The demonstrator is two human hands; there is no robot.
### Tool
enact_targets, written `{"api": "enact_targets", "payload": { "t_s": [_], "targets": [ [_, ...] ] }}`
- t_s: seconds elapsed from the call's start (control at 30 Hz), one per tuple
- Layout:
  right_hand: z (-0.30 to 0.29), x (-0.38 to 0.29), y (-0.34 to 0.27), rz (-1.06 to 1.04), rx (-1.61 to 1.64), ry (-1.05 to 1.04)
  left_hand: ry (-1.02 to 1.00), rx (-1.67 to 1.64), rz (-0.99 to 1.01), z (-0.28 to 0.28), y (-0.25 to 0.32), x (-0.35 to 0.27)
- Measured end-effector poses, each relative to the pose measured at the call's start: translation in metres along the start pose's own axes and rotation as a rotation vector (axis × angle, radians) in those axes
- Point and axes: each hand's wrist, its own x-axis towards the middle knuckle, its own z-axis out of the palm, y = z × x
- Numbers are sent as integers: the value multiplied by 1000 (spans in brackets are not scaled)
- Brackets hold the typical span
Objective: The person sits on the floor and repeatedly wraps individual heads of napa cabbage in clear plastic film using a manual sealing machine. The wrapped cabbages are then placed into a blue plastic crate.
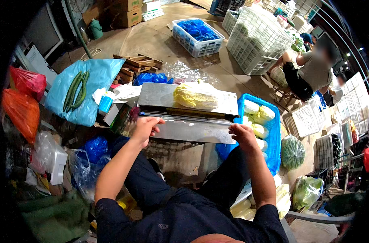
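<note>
A metal film-wrapping machine (160,94) stands before me, with a napa cabbage (196,96) lying sideways on its upper plate. A strip of clear plastic film (189,121) shines along the front, above the lower plate (196,133). At the film's left end, my left hand (145,130) pinches it between thumb and fingers. My right hand (244,135) has its fingers curled on the right end, near the blue crate. That blue plastic crate (275,145) holds several napa cabbages (259,130).
Long green gourds (76,91) lie on a light-blue plastic bag (58,100) at left. Wooden slats (135,66) are piled behind the machine. A white crate (198,50) with blue plastic and stacked white crates (248,45) stand farther back. A seated person (312,70) is at right.
</note>
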Motion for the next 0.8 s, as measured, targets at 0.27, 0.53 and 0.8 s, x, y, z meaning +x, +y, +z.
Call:
{"api": "enact_targets", "payload": {
  "t_s": [0.27, 0.53, 0.8],
  "targets": [
    [21, 26, -91, -512, 45, -3, 33, -254, 382, 24, 101, 35],
    [10, 164, -21, -556, -1345, -85, 29, 929, 475, 66, 24, 166],
    [37, 131, -20, -696, -1172, 94, -30, 1018, 669, 65, 22, 134]
  ]
}}
